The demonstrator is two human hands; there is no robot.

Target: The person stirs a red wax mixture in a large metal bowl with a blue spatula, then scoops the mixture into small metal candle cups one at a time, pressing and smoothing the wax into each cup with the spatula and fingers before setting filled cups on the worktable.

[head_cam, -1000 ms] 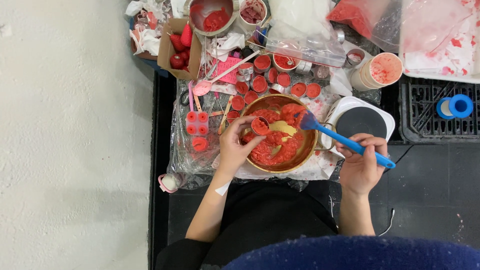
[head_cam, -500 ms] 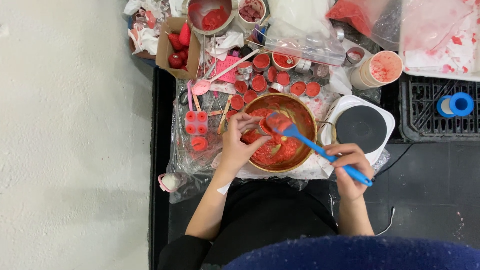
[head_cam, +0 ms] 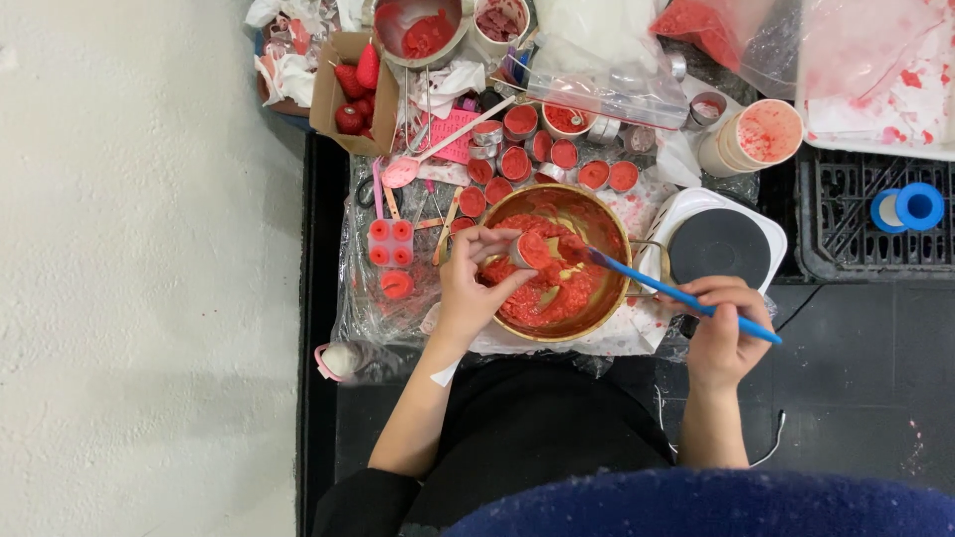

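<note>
Cluttered black tabletop (head_cam: pixel 856 338), plastic-covered at centre frame, carries my gold bowl (head_cam: pixel 597 318) of red wax. My left hand (head_cam: pixel 468 288) pinches a small tin cup (head_cam: pixel 530 251) over it so spills drop back, while my right hand (head_cam: pixel 721 328), fingers closed round the blue spatula (head_cam: pixel 676 296), reaches its tip to the cup.

Left hand (head_cam: pixel 473 288) gripping a small round tin cup (head_cam: pixel 528 251) of red wax, tilted over a brass-coloured bowl (head_cam: pixel 557 261) holding crumbled red wax. Right hand (head_cam: pixel 724 333) closed round a blue-handled brush (head_cam: pixel 668 291), tip dipped into the bowl just beside the cup. White hot plate (head_cam: pixel 721 244) just right of the bowl. More filled red cups (head_cam: pixel 557 159) clustered behind the bowl on crinkled plastic sheet (head_cam: pixel 363 308). Cardboard box (head_cam: pixel 350 85) with red strawberry shapes at upper left. Blue tape roll (head_cam: pixel 917 206) on a black crate at far right.
</note>
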